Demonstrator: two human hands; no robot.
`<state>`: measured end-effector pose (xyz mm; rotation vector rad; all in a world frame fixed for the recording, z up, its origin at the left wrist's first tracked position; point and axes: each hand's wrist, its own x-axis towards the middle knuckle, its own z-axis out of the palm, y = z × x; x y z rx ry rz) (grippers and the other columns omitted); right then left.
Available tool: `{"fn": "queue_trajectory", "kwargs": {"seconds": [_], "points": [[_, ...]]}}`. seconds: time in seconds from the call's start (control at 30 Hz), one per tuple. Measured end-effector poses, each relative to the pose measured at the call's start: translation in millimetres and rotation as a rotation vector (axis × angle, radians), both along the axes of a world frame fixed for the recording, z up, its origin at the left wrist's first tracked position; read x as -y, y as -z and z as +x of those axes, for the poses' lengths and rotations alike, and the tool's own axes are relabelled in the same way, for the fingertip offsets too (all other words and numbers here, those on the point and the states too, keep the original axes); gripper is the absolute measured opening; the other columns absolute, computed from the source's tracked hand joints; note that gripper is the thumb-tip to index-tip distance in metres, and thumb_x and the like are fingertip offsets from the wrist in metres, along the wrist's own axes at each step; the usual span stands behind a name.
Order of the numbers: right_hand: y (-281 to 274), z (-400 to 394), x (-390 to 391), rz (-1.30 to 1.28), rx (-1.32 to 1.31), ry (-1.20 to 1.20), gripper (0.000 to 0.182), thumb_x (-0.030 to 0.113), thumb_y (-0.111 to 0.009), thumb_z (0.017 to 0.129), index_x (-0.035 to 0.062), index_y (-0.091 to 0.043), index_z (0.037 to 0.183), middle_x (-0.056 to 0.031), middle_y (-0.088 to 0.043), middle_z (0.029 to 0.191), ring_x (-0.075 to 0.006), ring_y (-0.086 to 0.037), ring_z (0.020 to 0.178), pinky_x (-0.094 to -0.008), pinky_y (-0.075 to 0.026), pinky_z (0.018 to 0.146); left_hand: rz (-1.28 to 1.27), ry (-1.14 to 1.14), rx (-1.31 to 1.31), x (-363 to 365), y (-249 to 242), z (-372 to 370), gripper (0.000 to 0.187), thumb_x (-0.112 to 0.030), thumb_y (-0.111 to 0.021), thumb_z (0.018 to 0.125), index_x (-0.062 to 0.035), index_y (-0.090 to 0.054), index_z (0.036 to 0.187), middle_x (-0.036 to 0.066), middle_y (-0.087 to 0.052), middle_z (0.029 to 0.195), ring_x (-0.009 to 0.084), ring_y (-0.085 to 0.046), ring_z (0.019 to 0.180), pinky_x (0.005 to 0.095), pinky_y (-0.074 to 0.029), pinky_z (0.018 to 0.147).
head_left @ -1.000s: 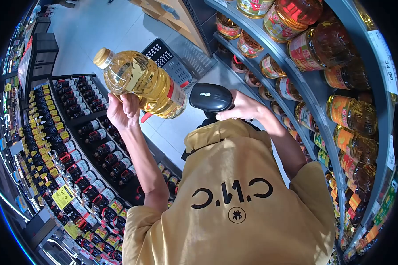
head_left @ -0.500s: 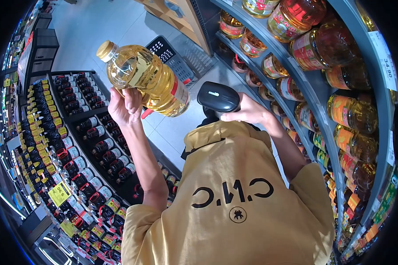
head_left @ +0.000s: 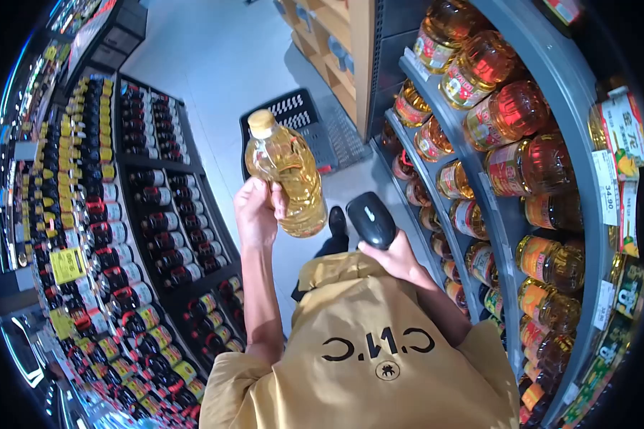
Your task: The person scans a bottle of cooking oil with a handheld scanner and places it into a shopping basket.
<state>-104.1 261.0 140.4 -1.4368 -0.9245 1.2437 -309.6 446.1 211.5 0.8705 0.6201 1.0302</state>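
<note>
My left hand (head_left: 256, 212) grips a clear plastic bottle of yellow cooking oil (head_left: 290, 174) with a tan cap, held up and leaning slightly in front of me. My right hand (head_left: 396, 259) holds a black handheld barcode scanner (head_left: 371, 219), its head just right of and below the bottle's base. The two do not touch. My yellow T-shirt fills the lower middle of the view.
Shelves of amber oil bottles (head_left: 508, 121) with price tags line the right side. Racks of dark sauce bottles (head_left: 157, 236) run along the left. A dark plastic shopping basket (head_left: 300, 129) sits on the pale aisle floor ahead, beside a wooden shelf end (head_left: 350, 43).
The oil bottle has swung from lying nearly sideways to almost upright and moved right. The scanner hand dropped lower. My head view shifted, bringing the basket toward the centre.
</note>
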Motion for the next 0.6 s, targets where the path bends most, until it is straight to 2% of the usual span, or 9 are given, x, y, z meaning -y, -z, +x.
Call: {"fn": "queue_trajectory", "kwargs": {"seconds": [0.1,0.23,0.27,0.5,0.53,0.6], "points": [[-2,-6,-1,-0.216,-0.133,0.007,0.023,0.012,-0.076,0.081,0.0005,-0.064,0.097,-0.0025,-0.066,0.085,-0.0092,-0.059,0.077,-0.029,-0.049,0.072,-0.074,-0.127,-0.052,21,0,-15,0.033,-0.03,-0.056,0.099,0.0014,-0.057,0.088,0.008,-0.057,0.065,0.0137,-0.05,0.052,0.0242,-0.04,0.048],[2,-19,-14,-0.18,-0.071,-0.053,0.02,0.011,-0.075,0.082,0.0008,-0.064,0.095,-0.0018,-0.066,0.083,-0.009,-0.059,0.076,-0.0283,-0.049,0.071,-0.088,-0.271,-0.06,43,4,-48,0.033,-0.029,-0.056,0.099,0.0023,-0.057,0.089,0.008,-0.057,0.066,0.0147,-0.05,0.052,0.0251,-0.041,0.05],[11,-25,-15,-0.107,-0.026,-0.049,0.02,0.011,-0.076,0.081,0.0005,-0.064,0.094,-0.0026,-0.066,0.084,-0.0095,-0.059,0.076,-0.0286,-0.049,0.071,-0.099,-0.309,-0.057,46,8,-60,0.032,-0.028,-0.056,0.099,0.0025,-0.057,0.089,0.008,-0.057,0.066,0.0147,-0.05,0.052,0.0253,-0.04,0.05],[19,-92,-36,-0.091,0.067,-0.056,0.027,0.014,-0.077,0.081,-0.0007,-0.062,0.098,-0.0057,-0.066,0.082,-0.0119,-0.06,0.076,-0.0303,-0.049,0.071,-0.14,-0.416,-0.06,30,35,-146,0.029,-0.026,-0.057,0.098,0.0024,-0.058,0.09,0.009,-0.058,0.064,0.0147,-0.05,0.05,0.0242,-0.04,0.048],[23,-107,-43,-0.07,0.156,-0.05,0.028,0.014,-0.077,0.081,-0.0012,-0.062,0.098,-0.0084,-0.067,0.084,-0.0141,-0.062,0.077,-0.0318,-0.05,0.071,-0.156,-0.405,-0.046,23,41,-161,0.028,-0.025,-0.057,0.098,0.002,-0.058,0.092,0.009,-0.059,0.067,0.0149,-0.052,0.053,0.0247,-0.041,0.05],[22,-140,-59,-0.171,0.219,-0.112,0.03,0.015,-0.077,0.08,-0.0013,-0.062,0.101,-0.0117,-0.069,0.088,-0.0174,-0.065,0.079,-0.0333,-0.051,0.074,-0.187,-0.411,-0.052,7,50,-183,0.027,-0.025,-0.057,0.098,0.0019,-0.058,0.094,0.01,-0.059,0.07,0.0148,-0.053,0.056,0.0251,-0.042,0.053]]}}
